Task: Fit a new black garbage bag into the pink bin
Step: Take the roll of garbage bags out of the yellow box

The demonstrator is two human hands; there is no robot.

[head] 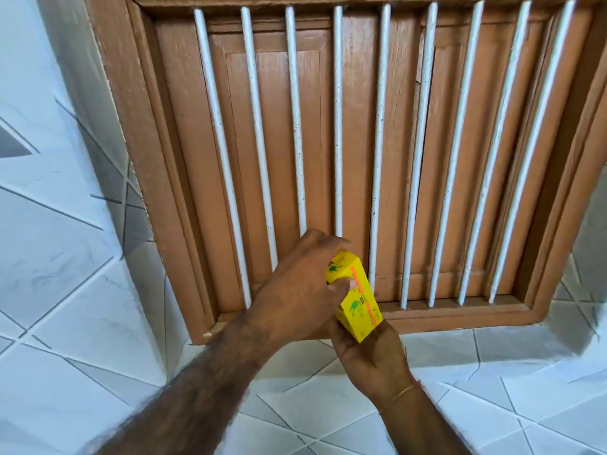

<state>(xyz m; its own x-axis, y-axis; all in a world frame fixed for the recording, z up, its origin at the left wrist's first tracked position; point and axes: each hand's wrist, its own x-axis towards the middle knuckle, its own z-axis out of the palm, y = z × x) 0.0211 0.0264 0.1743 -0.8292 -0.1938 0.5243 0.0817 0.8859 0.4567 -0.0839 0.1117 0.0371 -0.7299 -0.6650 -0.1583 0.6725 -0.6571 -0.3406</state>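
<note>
A small yellow cardboard box (pixel 358 302) with green print and an orange stripe is held in front of a wooden window. My right hand (pixel 371 359) grips its lower end from below. My left hand (pixel 295 290) wraps the upper end, fingers over the top and thumb pressed on the front face. What the box contains is hidden. Neither a black garbage bag nor the pink bin is in view.
A brown wooden window (pixel 328 142) with closed shutters and several white vertical bars (pixel 338 126) fills the upper view. White tiles with grey diagonal lines (pixel 82 290) cover the wall around and below it. A thin bangle (pixel 399 397) circles my right wrist.
</note>
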